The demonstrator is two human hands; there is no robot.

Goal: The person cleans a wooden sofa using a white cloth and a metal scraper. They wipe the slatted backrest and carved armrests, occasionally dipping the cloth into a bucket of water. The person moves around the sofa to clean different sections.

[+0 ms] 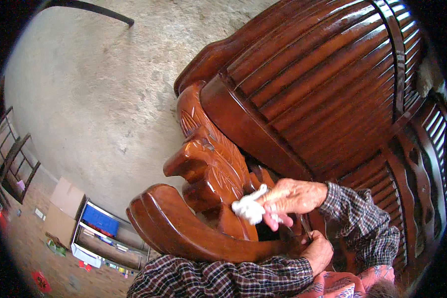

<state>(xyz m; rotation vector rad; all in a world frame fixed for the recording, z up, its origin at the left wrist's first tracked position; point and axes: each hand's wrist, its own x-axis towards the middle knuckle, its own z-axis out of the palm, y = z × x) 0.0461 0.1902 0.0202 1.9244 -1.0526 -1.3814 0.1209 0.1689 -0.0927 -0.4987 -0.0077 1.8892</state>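
Observation:
My right hand (296,197) pinches a crumpled white cloth (249,206) against or just over the carved side panel (223,175) of a glossy reddish-brown wooden slatted seat. Below it, my left hand (318,251) is curled at the inner end of the curved wooden armrest (178,227); what its fingers hold there is hidden. The forearm in a plaid sleeve lies along the armrest. The panel has carved leaf-like grooves and shines. The slatted surface (320,89) of the seat spreads out beyond both hands, with a darker crossing strip at its far side. Pink patterned cloth shows at my body.
Rough concrete floor (97,93) stretches out to the left. A low shelf unit (110,249) with a blue bin (100,219), a cardboard box (61,214) and a dark metal rack (16,164) stand at the lower left. More curved wooden slats (413,186) are at the right.

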